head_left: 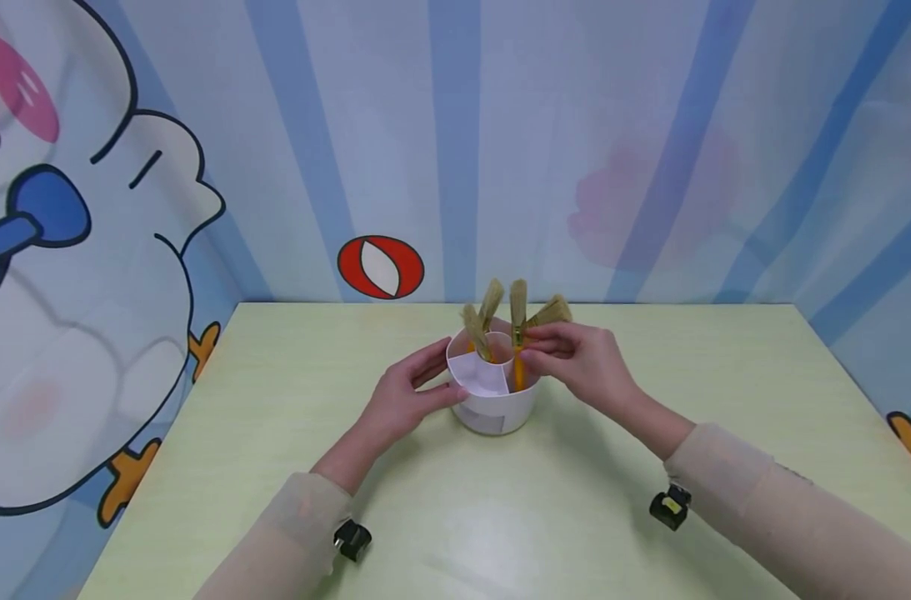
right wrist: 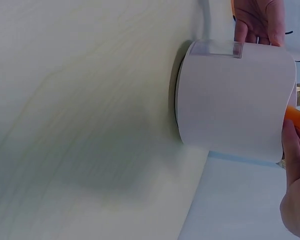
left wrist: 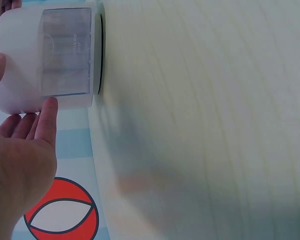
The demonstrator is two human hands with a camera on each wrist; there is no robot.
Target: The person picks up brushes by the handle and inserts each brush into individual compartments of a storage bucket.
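Observation:
A white round divided pen organizer stands upright on the table. Several paintbrushes with pale bristles and orange handles stand in its compartments, bristles up. At its left side my left hand holds the organizer, thumb at the front and fingers round the far side. My right hand is at the right rim, pinching the orange handle of an upright paintbrush. Another paintbrush leans right behind those fingers. Two more brushes lean on the left, including a paintbrush. In the right wrist view the orange handle shows beside my fingertips.
The pale wood-grain table ends at a back edge close behind the organizer. A printed backdrop with blue stripes and cartoon figures rises behind it and along both sides. A clear label window is on the organizer's front.

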